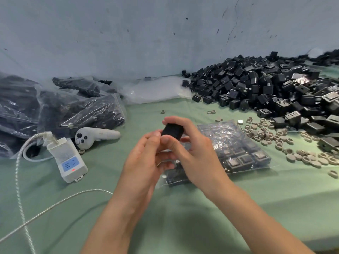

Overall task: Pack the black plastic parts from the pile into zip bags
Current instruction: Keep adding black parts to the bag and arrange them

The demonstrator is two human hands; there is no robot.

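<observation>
1. Pinching one black plastic part between both hands, raised above the green surface: left hand curled at the near end with thumb pressed on, right hand wrapped over the top with fingertips on the far edge
2. Held directly over a partly filled zip bag lying flat, with parts in rows inside; cannot tell whether open, with the mouth hidden under the hands
3. Could slip: small, smooth block, gripped by fingertips only; if dropped, likely to bounce off the bag toward the grey rings or back into the pile
4. Could go in crooked, judging by the tight rows inside, knocking neighbours out of line or snagging the film
5. Could sweep loose rings into the bag, scattered as they are just beside its right edge
6. Could catch on clutter to the left: white controller, socket unit with a lit red lamp, and metal-sheathed cable near the left forearm; risk from a careless sweep of the elbow
7. Worth noting, well apart from the hands: filled bags heaped at far left, empty bags by the wall
</observation>
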